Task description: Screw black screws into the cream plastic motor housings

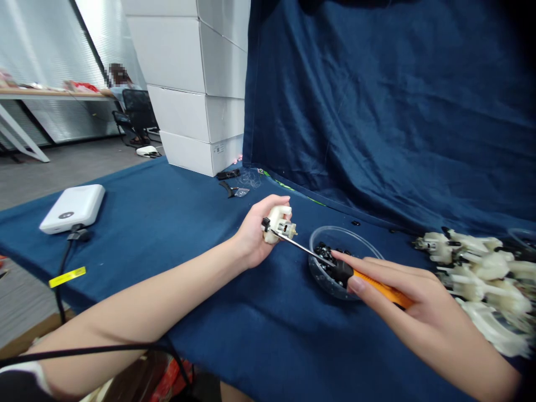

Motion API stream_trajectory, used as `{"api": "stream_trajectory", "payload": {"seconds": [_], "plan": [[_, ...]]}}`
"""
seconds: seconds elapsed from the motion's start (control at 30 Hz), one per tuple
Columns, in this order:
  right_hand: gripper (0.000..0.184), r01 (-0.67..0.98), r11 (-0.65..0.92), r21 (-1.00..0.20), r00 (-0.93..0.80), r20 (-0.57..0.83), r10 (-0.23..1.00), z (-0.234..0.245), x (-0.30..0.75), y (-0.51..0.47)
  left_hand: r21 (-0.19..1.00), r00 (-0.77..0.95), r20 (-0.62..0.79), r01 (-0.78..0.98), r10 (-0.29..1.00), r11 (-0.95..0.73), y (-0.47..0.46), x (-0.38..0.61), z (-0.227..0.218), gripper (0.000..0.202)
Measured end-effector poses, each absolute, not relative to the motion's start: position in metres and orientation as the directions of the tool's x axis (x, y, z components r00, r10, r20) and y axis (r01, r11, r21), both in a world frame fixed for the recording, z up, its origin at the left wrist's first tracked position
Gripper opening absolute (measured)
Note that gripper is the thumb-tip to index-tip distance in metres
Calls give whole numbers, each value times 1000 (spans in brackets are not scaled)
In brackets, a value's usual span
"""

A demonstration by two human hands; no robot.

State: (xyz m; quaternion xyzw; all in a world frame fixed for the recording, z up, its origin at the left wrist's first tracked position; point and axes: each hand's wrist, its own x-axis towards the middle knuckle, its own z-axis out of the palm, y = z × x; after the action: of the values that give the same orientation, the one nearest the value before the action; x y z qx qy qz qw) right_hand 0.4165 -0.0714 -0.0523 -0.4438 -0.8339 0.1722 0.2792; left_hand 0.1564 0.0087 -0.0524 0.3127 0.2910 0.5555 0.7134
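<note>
My left hand (254, 234) is closed around a cream plastic housing (274, 216) that has a small metal motor (286, 228) set in it and a black part at its left side. My right hand (402, 290) grips a screwdriver (379, 287) with an orange and black handle. The screwdriver's metal shaft points left, and its tip meets the housing near the motor. Below the shaft stands a clear round plastic bowl (335, 291) holding several small, shiny black parts (324, 254). The shaft and handle partly cover the bowl.
Several cream plastic housings (481, 268) are piled at the right. Stacked white boxes (180, 111) stand at the back beside a blue curtain (377, 111). A white power bank (75, 206) with a black cable lies at the left. A person (121, 84) sits in the background.
</note>
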Motion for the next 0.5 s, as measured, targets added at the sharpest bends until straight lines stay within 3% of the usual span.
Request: {"api": "stream_trajectory", "payload": {"seconds": [0.37,0.5], "plan": [[39,635,520,-572,-428,301,853,-51,412,-74,771,219,-59,-610,974,183,7,157,-51,28],[37,607,461,-647,-420,231,878,-45,413,-78,783,187,-38,-605,982,145,8,157,-52,28]]}}
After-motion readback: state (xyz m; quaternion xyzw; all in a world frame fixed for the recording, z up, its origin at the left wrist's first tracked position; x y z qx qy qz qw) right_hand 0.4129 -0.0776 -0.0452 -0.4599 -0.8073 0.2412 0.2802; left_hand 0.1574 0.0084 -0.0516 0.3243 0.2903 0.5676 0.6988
